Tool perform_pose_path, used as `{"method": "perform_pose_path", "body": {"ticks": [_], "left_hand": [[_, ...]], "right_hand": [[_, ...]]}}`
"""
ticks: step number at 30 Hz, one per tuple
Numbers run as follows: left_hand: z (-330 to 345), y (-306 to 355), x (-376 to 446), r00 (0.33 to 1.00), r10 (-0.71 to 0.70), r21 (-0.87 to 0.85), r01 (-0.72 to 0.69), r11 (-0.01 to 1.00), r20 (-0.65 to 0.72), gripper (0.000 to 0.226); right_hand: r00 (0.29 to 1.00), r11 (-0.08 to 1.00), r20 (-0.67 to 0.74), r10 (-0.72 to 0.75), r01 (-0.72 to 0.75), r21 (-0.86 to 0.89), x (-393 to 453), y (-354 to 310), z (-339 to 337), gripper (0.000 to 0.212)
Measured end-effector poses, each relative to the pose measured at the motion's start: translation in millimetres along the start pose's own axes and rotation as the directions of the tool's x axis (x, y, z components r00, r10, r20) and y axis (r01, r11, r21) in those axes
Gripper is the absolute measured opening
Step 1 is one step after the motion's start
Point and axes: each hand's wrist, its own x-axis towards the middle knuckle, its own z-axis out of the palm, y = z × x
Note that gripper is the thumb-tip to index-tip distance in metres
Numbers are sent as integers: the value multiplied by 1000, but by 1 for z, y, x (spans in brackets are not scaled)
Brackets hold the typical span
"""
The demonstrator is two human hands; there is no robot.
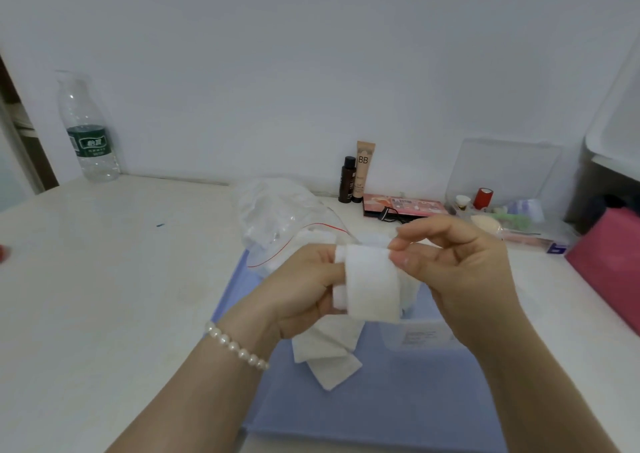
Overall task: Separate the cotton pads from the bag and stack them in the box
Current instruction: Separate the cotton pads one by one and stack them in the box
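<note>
While both your hands, left hand (304,289) and right hand (453,265), pinch one cotton pad (372,282), several loose pads (325,352) remain unstacked; box contents hidden.

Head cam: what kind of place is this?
Probably a home dressing table or vanity desk: a BB cream tube and dark bottle stand against the wall, a makeup palette lies beside them, and a clear organizer holds small cosmetics.

White cotton pads (372,282); clear bag (277,215) with a thin red line at its mouth. Pale blue mat (398,400) near, on cream table (104,279). Far left, clear bottle (88,130) with green label; far right, beige tube (364,165), dark brown bottle (347,179), red roll (484,198), pink bag (609,265). White pearl bracelet (235,345).
</note>
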Motion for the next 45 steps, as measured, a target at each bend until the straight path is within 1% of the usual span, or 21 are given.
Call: {"method": "perform_pose_path", "body": {"ticks": [2, 4, 8, 13, 18, 21, 25, 26, 29, 30, 33, 35, 36, 38, 39, 40, 41, 42, 43, 44, 45], "left_hand": [[2, -1, 1, 1000, -15, 17, 15, 1000, 27, 23], [-1, -1, 3, 999, -30, -19, 30, 999, 14, 26], [-5, 0, 4, 998, -67, -79, 66, 995, -14, 37], [0, 2, 1, 992, -123, -162, 125, 979, 20, 47], [0, 3, 1, 990, -139, -173, 140, 975, 18, 50], [0, 3, 0, 989, -144, -153, 145, 977, 20, 52], [0, 2, 1, 987, -139, -103, 147, 984, 86, 66], [1, 2, 1, 988, -127, -86, 135, 987, 93, 65], [1, -1, 0, 993, -59, -9, 60, 998, 99, 40], [0, -2, 0, 993, -47, -5, 48, 999, 106, 37], [-2, -4, -1, 990, -33, -26, 37, 999, 139, 39], [-4, -1, -3, 989, -24, -36, 30, 999, 146, 37], [-6, 2, -4, 991, -14, -41, 19, 999, 131, 35], [-14, 7, -5, 998, 37, -40, -35, 999, 46, 32], [-19, 11, -5, 998, 68, -37, -69, 997, -15, 31], [-24, 15, -6, 993, 97, -42, -101, 994, -73, 29], [-29, 18, -7, 986, 120, -61, -128, 990, -120, 28], [-33, 22, -8, 979, 135, -90, -150, 985, -155, 25], [-37, 24, -9, 973, 143, -119, -166, 979, -181, 22], [-40, 27, -10, 969, 145, -141, -175, 974, -202, 20], [-42, 28, -11, 965, 144, -155, -180, 971, -217, 19]], "right_hand": [[998, 980, -43, -56, 46, -193, -1, 4, 5, 32], [990, 935, -37, -136, 116, -334, -2, 7, 8, 33], [976, 871, -2, -217, 193, -453, -2, 9, 7, 39], [978, 872, -26, -205, 171, -459, -3, 11, 7, 38], [975, 848, -26, -219, 177, -499, -3, 11, 8, 33], [976, 867, -64, -206, 152, -474, -2, 12, 9, 31], [978, 887, -101, -182, 119, -446, -2, 13, 11, 28], [978, 891, -105, -180, 116, -439, -3, 14, 12, 29], [977, 887, -101, -189, 126, -445, -3, 15, 13, 32], [976, 881, -99, -193, 128, -455, -3, 15, 13, 31], [977, 873, -105, -187, 116, -474, -2, 17, 12, 28], [967, 890, -155, -203, 116, -442, -2, 20, 13, 24], [947, 878, -197, -254, 140, -458, -3, 22, 13, 22], [893, 796, -225, -389, 203, -570, -4, 26, 15, 17], [880, 753, -201, -430, 227, -618, -6, 27, 18, 17], [883, 709, -151, -445, 244, -662, -9, 30, 22, 16], [904, 666, -73, -421, 254, -701, -11, 32, 26, 15], [941, 635, 22, -337, 244, -733, -14, 32, 31, 13], [975, 606, 128, -182, 214, -766, -17, 31, 37, 11], [974, 560, 221, 39, 162, -813, -21, 31, 41, 18], [926, 481, 266, 269, 110, -870, -24, 33, 43, 32]]}}
